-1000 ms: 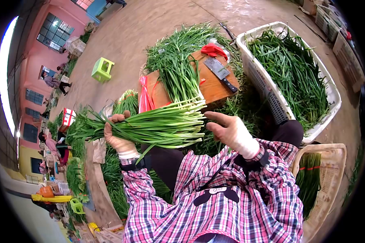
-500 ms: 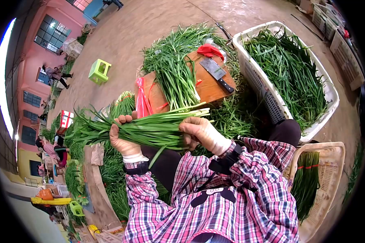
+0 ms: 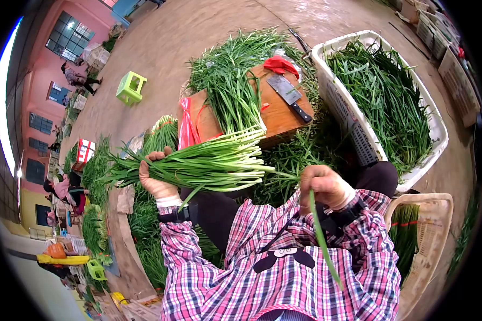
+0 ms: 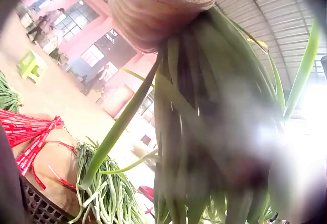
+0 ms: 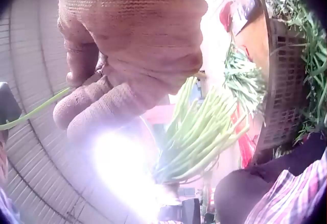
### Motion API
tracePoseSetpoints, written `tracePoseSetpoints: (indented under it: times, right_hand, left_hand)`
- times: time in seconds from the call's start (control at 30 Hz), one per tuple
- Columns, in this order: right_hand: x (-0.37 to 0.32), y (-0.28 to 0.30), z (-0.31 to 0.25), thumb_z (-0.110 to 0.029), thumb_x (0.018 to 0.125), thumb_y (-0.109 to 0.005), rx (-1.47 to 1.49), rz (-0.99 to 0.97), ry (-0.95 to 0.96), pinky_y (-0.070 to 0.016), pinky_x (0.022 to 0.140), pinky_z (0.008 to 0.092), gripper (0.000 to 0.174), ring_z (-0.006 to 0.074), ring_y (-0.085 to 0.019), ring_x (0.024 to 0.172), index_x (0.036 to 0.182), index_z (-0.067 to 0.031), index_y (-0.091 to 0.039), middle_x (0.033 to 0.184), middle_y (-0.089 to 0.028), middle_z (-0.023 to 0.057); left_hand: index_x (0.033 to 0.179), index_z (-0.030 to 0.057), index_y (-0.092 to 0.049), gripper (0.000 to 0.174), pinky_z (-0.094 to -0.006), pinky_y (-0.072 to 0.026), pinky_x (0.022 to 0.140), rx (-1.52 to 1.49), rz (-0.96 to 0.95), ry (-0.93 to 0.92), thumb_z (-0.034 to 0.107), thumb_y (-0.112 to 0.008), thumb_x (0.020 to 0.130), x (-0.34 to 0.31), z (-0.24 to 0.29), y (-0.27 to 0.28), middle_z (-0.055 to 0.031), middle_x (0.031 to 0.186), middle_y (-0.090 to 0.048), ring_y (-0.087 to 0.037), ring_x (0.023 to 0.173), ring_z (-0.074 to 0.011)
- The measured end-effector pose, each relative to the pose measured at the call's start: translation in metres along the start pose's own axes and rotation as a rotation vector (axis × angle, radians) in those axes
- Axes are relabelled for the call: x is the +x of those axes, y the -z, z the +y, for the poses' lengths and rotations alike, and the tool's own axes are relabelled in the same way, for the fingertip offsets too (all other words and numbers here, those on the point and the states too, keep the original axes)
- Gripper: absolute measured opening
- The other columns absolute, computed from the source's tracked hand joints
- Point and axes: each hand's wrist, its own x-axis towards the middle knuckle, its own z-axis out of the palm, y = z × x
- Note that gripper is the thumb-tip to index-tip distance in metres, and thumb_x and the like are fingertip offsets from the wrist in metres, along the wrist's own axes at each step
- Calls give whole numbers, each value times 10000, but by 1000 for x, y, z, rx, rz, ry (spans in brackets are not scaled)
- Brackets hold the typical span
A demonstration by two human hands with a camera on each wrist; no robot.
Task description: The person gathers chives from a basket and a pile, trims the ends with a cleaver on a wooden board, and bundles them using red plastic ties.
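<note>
A thick bunch of garlic chives lies across my lap in the head view, its pale stem ends fanned to the right. My left hand grips it near the leafy end; in the left wrist view the leaves hang below that hand, partly blurred. Right of the stem ends, my right hand pinches a single chive leaf that dangles over the plaid shirt. Its gloved fingers are curled around the leaf in the right wrist view. One long stem sticks out of the bunch towards this hand.
Ahead, a wooden board bears loose chives, a cleaver and red ties. A white crate of greens stands right, another crate with tied chives below it. A green stool stands further left.
My right hand went from beside the stem ends onto the bunch, then drew back right with a single leaf. My left hand keeps its grip on the bunch throughout.
</note>
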Motion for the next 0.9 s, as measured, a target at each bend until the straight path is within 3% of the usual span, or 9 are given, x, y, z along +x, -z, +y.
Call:
tracePoseSetpoints:
  times: [0.17,0.23,0.27,0.3,0.4,0.5,0.7,0.77,0.9]
  right_hand:
    - [-22,23,-19,-134,899,-636,-195,333,-126,-585,642,329,212,211,-688,672,997,51,-601,751,-679,130]
    - [-19,19,-22,-153,874,-642,-1032,420,-356,-571,652,341,292,235,-688,673,1112,14,-611,727,-679,126]
    - [-25,37,-7,-205,831,-667,-1999,278,-205,-555,683,372,434,285,-688,704,1243,-86,-599,758,-686,154]
    - [-19,38,2,-249,796,-678,-2114,383,-377,-543,705,403,513,338,-674,738,1291,-155,-581,796,-679,188]
    - [-1,11,-2,-220,833,-684,-1534,477,18,-540,662,357,340,295,-673,691,1146,-94,-640,769,-685,147]
    - [26,6,-2,-166,845,-678,-1200,647,-63,-534,669,303,272,209,-661,671,1098,-69,-649,724,-671,107]
    - [66,2,18,-28,839,-653,-710,486,205,-478,957,316,515,173,-564,1149,1336,-58,-522,1308,-554,120]
    - [76,7,32,-48,833,-684,-423,316,230,-481,949,315,555,189,-575,1123,1355,-20,-496,1285,-567,139]
    - [72,23,41,-198,887,-671,-401,607,175,-515,797,271,197,120,-622,777,936,-7,-675,825,-661,16]
  left_hand:
    - [894,1,-653,298,-565,-462,974,-19,-3,51,296,-620,877,1,15,9,-151,881,-681,-635,982,-356]
    - [918,-7,-652,331,-575,-470,953,-41,-50,54,319,-611,887,4,18,17,-162,895,-683,-615,1029,-398]
    - [919,-6,-651,332,-574,-471,951,-38,-46,47,321,-610,888,3,20,21,-161,896,-683,-617,1023,-394]
    - [920,-6,-651,332,-573,-472,949,-35,-46,43,323,-610,889,4,21,21,-161,898,-683,-620,1017,-390]
    - [924,-2,-651,332,-561,-469,956,-53,-50,52,325,-604,894,3,23,24,-154,907,-685,-621,1011,-384]
    - [930,-7,-643,341,-537,-481,943,6,-116,56,325,-565,924,-1,23,15,-130,958,-673,-625,1054,-335]
    - [931,11,-658,323,-497,-459,986,37,-92,118,326,-585,919,-1,17,-2,-126,968,-691,-615,1078,-314]
    - [924,-14,-654,363,-538,-516,914,-99,1,167,339,-568,921,0,10,-9,-152,954,-688,-632,1035,-355]
    - [975,-6,-631,330,-573,-456,978,-78,101,192,312,-578,903,2,7,2,-157,1008,-679,-594,1103,-375]
